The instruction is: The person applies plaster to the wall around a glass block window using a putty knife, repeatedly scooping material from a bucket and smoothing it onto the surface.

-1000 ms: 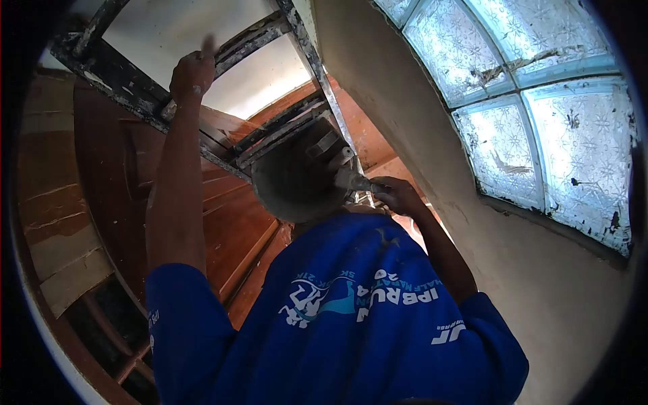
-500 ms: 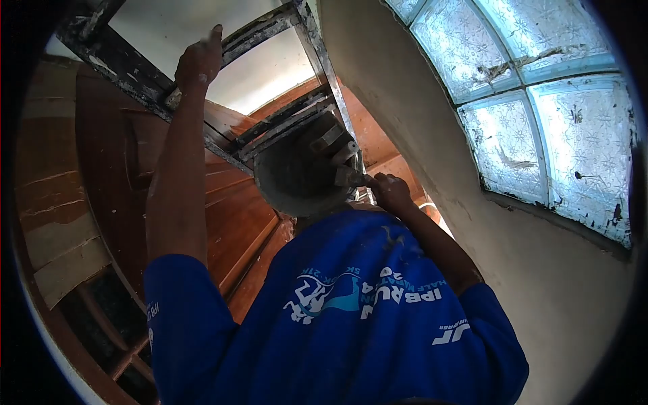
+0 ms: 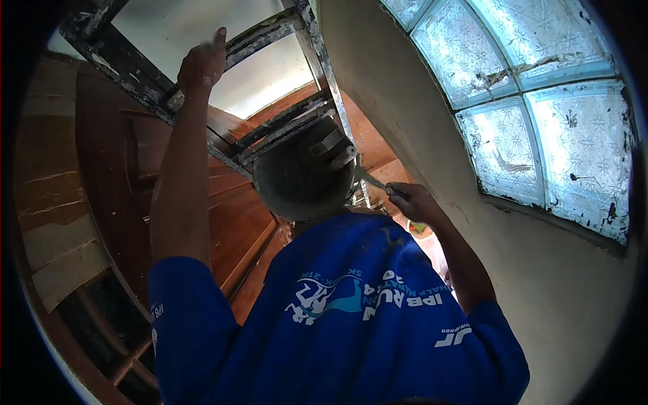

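Observation:
My left hand (image 3: 202, 65) is wrapped over a paint-spattered rung of the ladder (image 3: 260, 40), one digit pointing up along it. In my right hand (image 3: 413, 202) is a putty knife (image 3: 371, 179), its narrow blade pointing at the rim of a dark bucket (image 3: 277, 182). The bucket sits against the ladder's lower rungs, close to my chest. Inside it are a flat rectangular piece (image 3: 326, 143) and a light-ended handle (image 3: 344, 158). What else the bucket holds is too dark to tell.
A plastered wall (image 3: 405, 115) rises on the right, with a dirty glass-block window (image 3: 540, 115) set in it. Brown wooden panelling (image 3: 236, 216) stands behind the ladder on the left. Below my right forearm, a partly hidden round container (image 3: 420, 229) shows.
My right hand has moved right and slightly down, drawing the putty knife away from the bucket's inside to beside its rim. My left hand stays on the rung.

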The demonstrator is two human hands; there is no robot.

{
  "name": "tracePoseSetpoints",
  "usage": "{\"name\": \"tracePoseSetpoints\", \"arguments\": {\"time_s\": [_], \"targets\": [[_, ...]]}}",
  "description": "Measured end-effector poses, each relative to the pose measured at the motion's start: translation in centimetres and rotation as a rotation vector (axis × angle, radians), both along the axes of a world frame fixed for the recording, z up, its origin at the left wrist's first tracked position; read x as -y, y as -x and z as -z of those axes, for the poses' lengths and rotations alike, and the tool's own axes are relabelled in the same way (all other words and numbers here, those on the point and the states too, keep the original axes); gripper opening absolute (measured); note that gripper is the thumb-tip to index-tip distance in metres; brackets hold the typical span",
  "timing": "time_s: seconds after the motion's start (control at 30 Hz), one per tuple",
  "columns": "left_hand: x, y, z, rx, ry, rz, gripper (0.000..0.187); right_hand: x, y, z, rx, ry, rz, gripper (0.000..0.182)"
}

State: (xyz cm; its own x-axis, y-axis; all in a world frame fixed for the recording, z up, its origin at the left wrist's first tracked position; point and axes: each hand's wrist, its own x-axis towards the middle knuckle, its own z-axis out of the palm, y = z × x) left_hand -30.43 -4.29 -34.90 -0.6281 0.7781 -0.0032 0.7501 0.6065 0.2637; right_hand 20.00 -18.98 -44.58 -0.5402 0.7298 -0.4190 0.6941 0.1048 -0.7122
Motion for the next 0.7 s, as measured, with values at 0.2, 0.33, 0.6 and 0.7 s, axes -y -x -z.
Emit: {"name": "tracePoseSetpoints", "arguments": {"time_s": [0.2,0.33,0.6,0.7], "targets": [[0.2,-0.3,0.2,-0.003,-0.060,-0.021,0.078,-1.4,-0.1,6.5,-0.472,1.015,0.262,0.026],[0.1,-0.2,0.0,0.002,-0.017,-0.019,0.076,-1.4,1.4,9.0,-0.382,1.088,0.266,0.029],[0.3,-0.8,-0.7,-0.005,-0.008,0.003,0.077,-1.9,-1.7,10.2,-0.116,0.819,0.185,0.030],[0.1,-0.6,-0.5,-0.014,-0.010,-0.015,0.077,-2.4,-1.5,4.0,0.056,0.594,0.150,0.031]]}}
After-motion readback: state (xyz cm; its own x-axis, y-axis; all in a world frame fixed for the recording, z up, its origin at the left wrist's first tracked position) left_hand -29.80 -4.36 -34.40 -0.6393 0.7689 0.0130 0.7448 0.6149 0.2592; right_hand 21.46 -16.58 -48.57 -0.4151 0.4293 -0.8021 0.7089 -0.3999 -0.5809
